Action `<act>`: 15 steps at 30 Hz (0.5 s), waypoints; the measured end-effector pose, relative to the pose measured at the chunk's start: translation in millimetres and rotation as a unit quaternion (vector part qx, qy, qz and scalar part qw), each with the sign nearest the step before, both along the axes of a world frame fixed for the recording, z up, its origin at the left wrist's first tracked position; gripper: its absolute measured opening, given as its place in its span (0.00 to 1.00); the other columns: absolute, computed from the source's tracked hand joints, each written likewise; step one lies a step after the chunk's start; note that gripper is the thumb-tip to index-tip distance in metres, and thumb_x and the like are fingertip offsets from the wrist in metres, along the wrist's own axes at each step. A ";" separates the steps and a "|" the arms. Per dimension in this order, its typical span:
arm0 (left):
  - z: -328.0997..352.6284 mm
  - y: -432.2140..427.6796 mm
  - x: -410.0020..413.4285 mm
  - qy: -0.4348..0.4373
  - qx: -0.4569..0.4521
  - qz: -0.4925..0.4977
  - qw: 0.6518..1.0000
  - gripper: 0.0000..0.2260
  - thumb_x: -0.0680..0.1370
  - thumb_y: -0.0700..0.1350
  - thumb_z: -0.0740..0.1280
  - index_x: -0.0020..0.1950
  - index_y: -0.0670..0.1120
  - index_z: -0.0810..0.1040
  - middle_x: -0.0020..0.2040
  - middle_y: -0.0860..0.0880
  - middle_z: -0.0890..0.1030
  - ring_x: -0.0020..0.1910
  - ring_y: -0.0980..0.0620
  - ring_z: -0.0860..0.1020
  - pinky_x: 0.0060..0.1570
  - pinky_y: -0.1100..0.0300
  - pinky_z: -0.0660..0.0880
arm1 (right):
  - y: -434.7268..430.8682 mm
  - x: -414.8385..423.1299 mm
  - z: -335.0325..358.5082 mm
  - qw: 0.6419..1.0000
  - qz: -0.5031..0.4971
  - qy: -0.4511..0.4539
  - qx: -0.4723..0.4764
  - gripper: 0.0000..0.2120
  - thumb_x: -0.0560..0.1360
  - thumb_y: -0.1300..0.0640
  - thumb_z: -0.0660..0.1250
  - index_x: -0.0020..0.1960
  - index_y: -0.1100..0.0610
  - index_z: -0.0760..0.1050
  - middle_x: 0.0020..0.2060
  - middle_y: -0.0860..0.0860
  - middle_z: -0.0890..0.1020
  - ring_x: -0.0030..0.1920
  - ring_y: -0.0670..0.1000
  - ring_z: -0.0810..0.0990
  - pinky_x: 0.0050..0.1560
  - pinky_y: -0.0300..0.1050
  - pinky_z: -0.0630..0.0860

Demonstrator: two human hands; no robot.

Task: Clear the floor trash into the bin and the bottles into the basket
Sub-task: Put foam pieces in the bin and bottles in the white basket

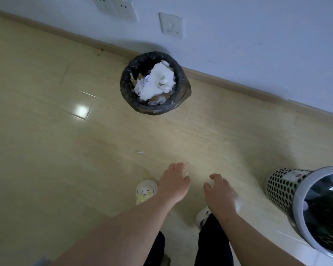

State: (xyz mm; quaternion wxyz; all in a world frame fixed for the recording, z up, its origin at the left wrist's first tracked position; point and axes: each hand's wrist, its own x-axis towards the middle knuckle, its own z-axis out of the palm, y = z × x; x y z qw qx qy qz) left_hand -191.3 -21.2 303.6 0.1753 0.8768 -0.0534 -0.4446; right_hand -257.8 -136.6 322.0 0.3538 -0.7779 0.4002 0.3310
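Pale floor (pixel 46 135) spreads below; left hand (pixel 174 181) and right hand (pixel 220 191) hang with fingers loosely spread, holding nothing. Just ahead lies a white scrap (pixel 140 152), perhaps paper; farther off the paper-filled bin (pixel 125 83), and rightward the perforated basket (pixel 281 187).

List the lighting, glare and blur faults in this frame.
Head view: dim overall, with one bright square of glare on the floor. Head view: the right hand and the basket are smeared by blur, while the left hand is sharper. Head view: the white paper in the bin is nearly washed out. Head view: the frame sits tilted, with the wall slanting across the top.
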 end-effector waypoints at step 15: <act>-30.7 151.8 17.0 0.012 0.080 -0.074 0.994 0.16 0.79 0.45 0.57 0.68 0.48 0.67 0.67 0.50 0.66 0.59 0.50 0.73 0.58 0.54 0.73 | 115.7 -10.0 -49.5 0.983 -0.152 0.042 0.095 0.18 0.78 0.57 0.58 0.67 0.57 0.66 0.65 0.57 0.71 0.62 0.57 0.72 0.57 0.46 0.69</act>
